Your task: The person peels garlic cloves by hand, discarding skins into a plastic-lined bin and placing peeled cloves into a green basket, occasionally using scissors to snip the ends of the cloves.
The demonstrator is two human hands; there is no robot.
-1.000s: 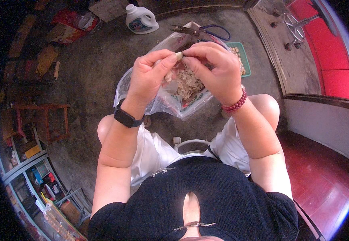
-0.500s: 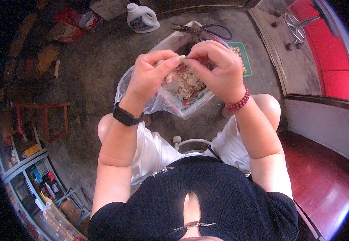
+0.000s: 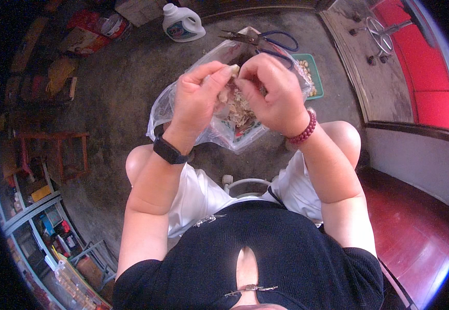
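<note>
Between the thumb and index finger of my left hand [image 3: 196,98] is a small pale garlic clove [image 3: 235,67]. My right hand [image 3: 276,95] is closed in a pinch right beside the clove; whatever its fingertips hold is too small to make out. Below both hands lies a clear plastic bag [image 3: 163,112], spread wide at the mouth. Dry, papery garlic skins [image 3: 241,112] are heaped in it. Across the bag's far edge rest scissors [image 3: 276,35] with dark blue handles. A green tray [image 3: 317,77] of pale cloves stands right of the bag, partly hidden by it.
A white jug [image 3: 183,25] with a handle stands on the concrete floor beyond the bag. At far left are a wooden stool [image 3: 72,135] and a cluttered shelf [image 3: 33,209]. A wheeled chair base [image 3: 379,33] shows at the upper right.
My right fingers have drawn slightly down and away from the clove, which they touched before. The left hand has shifted slightly right and tilted, keeping the clove.
</note>
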